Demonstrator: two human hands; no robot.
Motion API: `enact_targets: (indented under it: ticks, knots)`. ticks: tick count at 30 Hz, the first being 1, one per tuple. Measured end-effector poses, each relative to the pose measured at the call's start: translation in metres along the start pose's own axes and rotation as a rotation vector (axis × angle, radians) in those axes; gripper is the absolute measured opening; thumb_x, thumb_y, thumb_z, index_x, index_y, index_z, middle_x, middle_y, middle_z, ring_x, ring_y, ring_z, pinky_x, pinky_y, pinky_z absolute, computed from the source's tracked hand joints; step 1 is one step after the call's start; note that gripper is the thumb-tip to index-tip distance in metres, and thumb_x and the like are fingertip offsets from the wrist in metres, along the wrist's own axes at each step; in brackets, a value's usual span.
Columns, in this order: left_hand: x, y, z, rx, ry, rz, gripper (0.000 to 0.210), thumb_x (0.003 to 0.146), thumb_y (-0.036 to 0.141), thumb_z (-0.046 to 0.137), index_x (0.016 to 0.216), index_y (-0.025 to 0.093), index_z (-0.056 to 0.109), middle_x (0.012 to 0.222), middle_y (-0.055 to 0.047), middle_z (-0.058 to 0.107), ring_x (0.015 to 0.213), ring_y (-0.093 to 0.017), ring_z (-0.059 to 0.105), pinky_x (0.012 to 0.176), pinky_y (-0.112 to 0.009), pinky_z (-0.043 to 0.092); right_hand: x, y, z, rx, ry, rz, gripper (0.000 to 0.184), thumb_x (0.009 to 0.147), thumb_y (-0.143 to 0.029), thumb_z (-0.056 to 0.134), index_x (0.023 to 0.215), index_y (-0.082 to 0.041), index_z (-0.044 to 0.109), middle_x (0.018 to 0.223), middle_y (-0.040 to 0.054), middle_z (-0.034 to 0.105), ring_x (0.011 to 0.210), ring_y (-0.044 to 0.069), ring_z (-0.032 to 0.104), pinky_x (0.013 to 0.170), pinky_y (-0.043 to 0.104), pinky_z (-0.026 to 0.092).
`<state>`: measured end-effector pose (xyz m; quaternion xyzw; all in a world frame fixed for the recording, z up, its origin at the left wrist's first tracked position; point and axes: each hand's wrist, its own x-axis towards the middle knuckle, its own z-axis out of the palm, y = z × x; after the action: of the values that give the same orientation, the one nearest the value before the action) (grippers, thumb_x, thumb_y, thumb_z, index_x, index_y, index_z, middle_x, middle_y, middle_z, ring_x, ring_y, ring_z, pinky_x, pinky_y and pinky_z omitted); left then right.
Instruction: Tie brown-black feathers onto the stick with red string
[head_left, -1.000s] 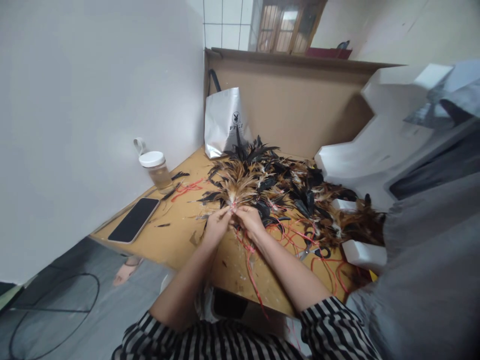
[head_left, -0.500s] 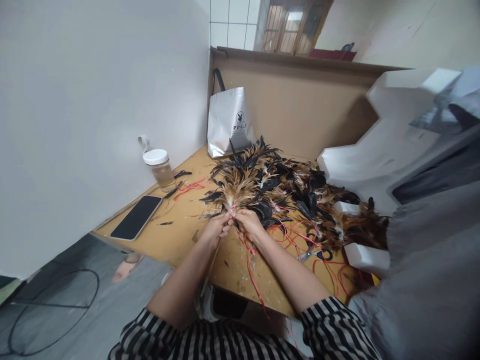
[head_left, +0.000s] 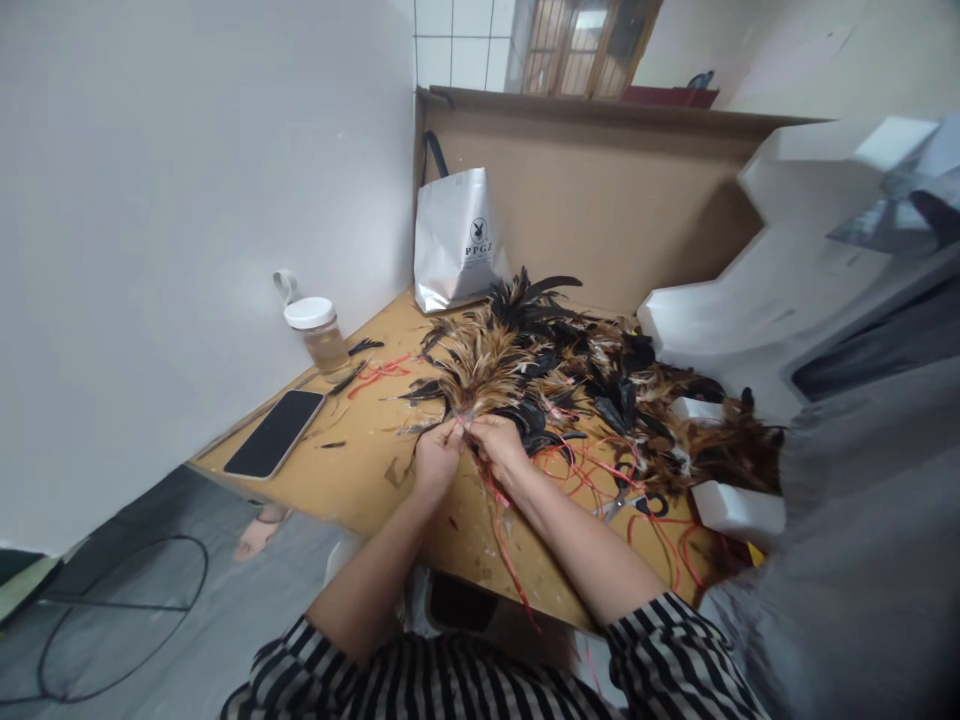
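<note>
Both hands meet at the base of a feather bundle (head_left: 480, 365), brown and black, whose tips fan away from me. My left hand (head_left: 439, 450) is closed, pinching the pale lower end from the left. From the right, my right hand (head_left: 495, 442) is closed on the same spot, fingertips close to the left ones. Pinkish-red string shows at the bound base, and a strand of red string (head_left: 510, 560) hangs from there over the table's front edge. What exactly lies between the fingertips is partly hidden. More feathers (head_left: 615, 385) lie heaped behind and to the right.
Scissors (head_left: 630, 503) lie among tangled red string on the right, near white foam blocks (head_left: 739, 508). A phone (head_left: 275, 433) and a lidded jar of liquid (head_left: 322, 340) stand to the left. A silver bag (head_left: 454, 240) is against the cardboard wall (head_left: 600, 190) behind the wooden table (head_left: 382, 475).
The feather bundle has tilted slightly to the right, with its tips spread differently. My left hand has turned, so its curled lower fingers show less. Both hands still grip the base.
</note>
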<state>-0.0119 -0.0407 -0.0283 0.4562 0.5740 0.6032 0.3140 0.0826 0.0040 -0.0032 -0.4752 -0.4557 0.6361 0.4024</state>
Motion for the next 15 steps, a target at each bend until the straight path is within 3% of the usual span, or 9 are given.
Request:
enact_targets:
  ticks: [4,9,12,15]
  knots:
    - [-0.001,0.002,0.001,-0.084,0.001,-0.042,0.025,0.076,0.037,0.055,0.059,0.018,0.056,0.048,0.004,0.043,0.046,-0.01,0.035,0.047,-0.023,0.027,-0.002,-0.001,0.002,-0.037,0.021,-0.069,0.024,0.052,-0.036,0.067,0.051,-0.017,0.052,0.038,-0.0071,0.041,0.034,0.004,0.025,0.037,0.021,0.016]
    - [-0.003,0.003,0.005,-0.308,-0.022,-0.305,0.04,0.075,0.051,0.055,0.054,0.017,0.051,0.039,0.006,0.033,0.035,-0.006,0.022,0.037,-0.021,0.014,-0.001,-0.002,-0.002,-0.059,-0.003,-0.077,0.024,0.054,-0.036,0.066,0.05,-0.017,0.053,0.036,-0.0066,0.042,0.034,0.004,0.027,0.039,0.021,0.021]
    - [-0.002,0.008,0.006,-0.444,-0.015,-0.414,0.043,0.071,0.056,0.058,0.061,0.014,0.055,0.046,0.003,0.045,0.035,-0.004,0.027,0.035,-0.019,0.013,0.002,0.0,-0.005,-0.03,-0.057,-0.087,0.024,0.055,-0.037,0.065,0.05,-0.017,0.053,0.039,-0.0038,0.048,0.037,0.007,0.035,0.041,0.021,0.027]
    - [0.002,0.014,0.004,-0.563,-0.072,-0.516,0.04,0.066,0.05,0.067,0.07,0.012,0.057,0.054,0.001,0.054,0.038,-0.004,0.035,0.035,-0.017,0.018,0.006,0.002,-0.007,-0.038,-0.012,-0.089,0.023,0.052,-0.036,0.067,0.051,-0.016,0.054,0.04,-0.004,0.05,0.039,0.007,0.037,0.043,0.021,0.028]
